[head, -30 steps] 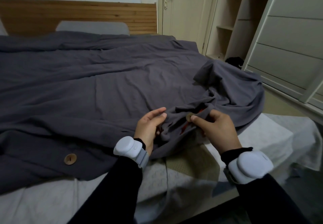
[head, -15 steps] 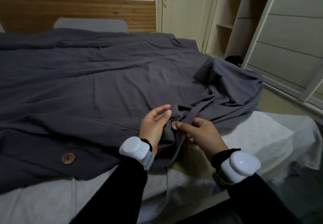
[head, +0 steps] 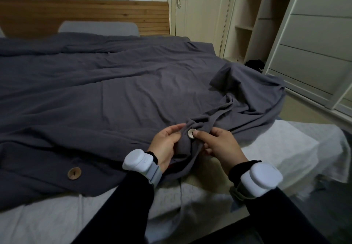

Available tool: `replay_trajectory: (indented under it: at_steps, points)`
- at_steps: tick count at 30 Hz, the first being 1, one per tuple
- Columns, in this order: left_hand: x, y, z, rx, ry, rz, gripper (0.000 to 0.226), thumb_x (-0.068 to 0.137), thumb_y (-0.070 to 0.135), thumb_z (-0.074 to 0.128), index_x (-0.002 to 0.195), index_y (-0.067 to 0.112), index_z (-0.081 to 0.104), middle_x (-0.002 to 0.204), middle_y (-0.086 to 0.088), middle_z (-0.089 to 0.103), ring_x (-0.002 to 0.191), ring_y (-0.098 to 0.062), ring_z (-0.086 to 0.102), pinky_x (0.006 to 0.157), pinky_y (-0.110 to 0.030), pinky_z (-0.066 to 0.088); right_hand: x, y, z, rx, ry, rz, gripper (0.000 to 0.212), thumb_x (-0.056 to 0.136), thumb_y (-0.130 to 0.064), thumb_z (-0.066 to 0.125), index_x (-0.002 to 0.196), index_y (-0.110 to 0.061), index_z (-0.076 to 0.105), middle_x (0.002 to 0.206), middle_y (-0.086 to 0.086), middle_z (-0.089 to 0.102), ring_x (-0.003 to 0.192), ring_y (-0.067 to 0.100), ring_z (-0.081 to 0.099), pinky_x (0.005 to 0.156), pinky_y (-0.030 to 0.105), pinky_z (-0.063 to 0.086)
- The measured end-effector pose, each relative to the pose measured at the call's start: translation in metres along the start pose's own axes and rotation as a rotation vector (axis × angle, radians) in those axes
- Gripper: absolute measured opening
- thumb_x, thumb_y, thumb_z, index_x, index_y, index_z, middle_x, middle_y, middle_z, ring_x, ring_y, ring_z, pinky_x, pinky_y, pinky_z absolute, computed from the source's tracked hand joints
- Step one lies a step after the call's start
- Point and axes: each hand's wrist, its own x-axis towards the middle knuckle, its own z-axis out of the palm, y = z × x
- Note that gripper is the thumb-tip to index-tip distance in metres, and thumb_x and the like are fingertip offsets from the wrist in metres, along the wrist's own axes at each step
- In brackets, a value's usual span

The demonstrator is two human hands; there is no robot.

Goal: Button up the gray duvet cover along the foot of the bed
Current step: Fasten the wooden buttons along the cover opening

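Note:
The gray duvet cover (head: 118, 91) lies spread over the bed, its foot edge bunched between my hands. A round pale button (head: 191, 133) shows through the fabric there. My right hand (head: 219, 146) pinches this button with thumb and forefinger. My left hand (head: 165, 144) grips the cover's edge just left of the button. A second brown wooden button (head: 74, 173) sits fastened farther left along the foot edge.
A light mattress sheet (head: 276, 148) is exposed below the cover. A wooden headboard (head: 85, 15) and a gray pillow (head: 99, 27) are at the far end. A cream door (head: 198, 5), open shelves (head: 251, 20) and white drawers (head: 314, 40) stand to the right.
Both hands drew the bunched edge closer together. The red lining seen in the opening is now covered, and the button sits out through the fabric.

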Motion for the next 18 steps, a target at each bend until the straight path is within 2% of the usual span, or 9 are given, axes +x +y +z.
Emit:
replay_trajectory:
  at_steps: [4,6,10,15,18]
  points:
    - [0.004,0.0,-0.003,-0.097,0.034,0.012,0.023,0.092,0.004,0.045,0.109,0.006,0.06,0.09,-0.009,0.068,0.07,-0.012,0.069,0.063,-0.019,0.057,0.003,-0.002,-0.004,0.095,0.014,0.009,0.012,0.084,-0.015,0.067,0.09,-0.005,0.068,0.065,0.008,0.058,0.041,0.007,0.049,0.044,0.019,0.045]
    - [0.005,0.0,-0.004,-0.093,0.049,0.025,0.021,0.092,0.006,0.045,0.105,0.008,0.061,0.088,-0.008,0.068,0.07,-0.011,0.069,0.063,-0.019,0.057,0.003,-0.002,-0.006,0.112,0.016,0.002,0.012,0.083,-0.016,0.068,0.089,-0.006,0.067,0.07,0.013,0.057,0.043,0.009,0.05,0.044,0.019,0.045]
    - [0.003,-0.002,-0.001,-0.034,0.042,0.05,0.019,0.093,0.008,0.044,0.095,0.014,0.062,0.088,-0.007,0.068,0.074,-0.012,0.067,0.069,-0.021,0.056,0.001,-0.001,-0.003,0.069,-0.024,-0.009,0.013,0.084,-0.015,0.067,0.093,-0.005,0.069,0.072,0.009,0.061,0.044,0.006,0.052,0.044,0.016,0.044]
    - [0.003,-0.001,0.003,-0.098,0.069,0.048,0.017,0.094,0.015,0.045,0.096,0.013,0.062,0.093,-0.008,0.066,0.087,-0.018,0.063,0.087,-0.029,0.049,-0.001,0.0,0.003,0.02,-0.023,-0.009,0.009,0.084,-0.01,0.066,0.09,-0.004,0.068,0.053,-0.007,0.062,0.038,0.0,0.051,0.04,0.013,0.041]
    - [0.002,0.001,0.003,-0.153,0.058,0.043,0.02,0.094,0.015,0.043,0.094,0.013,0.063,0.093,-0.007,0.067,0.089,-0.018,0.063,0.09,-0.031,0.049,-0.001,-0.001,0.004,0.004,-0.02,-0.007,0.009,0.084,-0.011,0.067,0.091,-0.005,0.068,0.059,-0.005,0.064,0.039,-0.001,0.053,0.04,0.013,0.041]
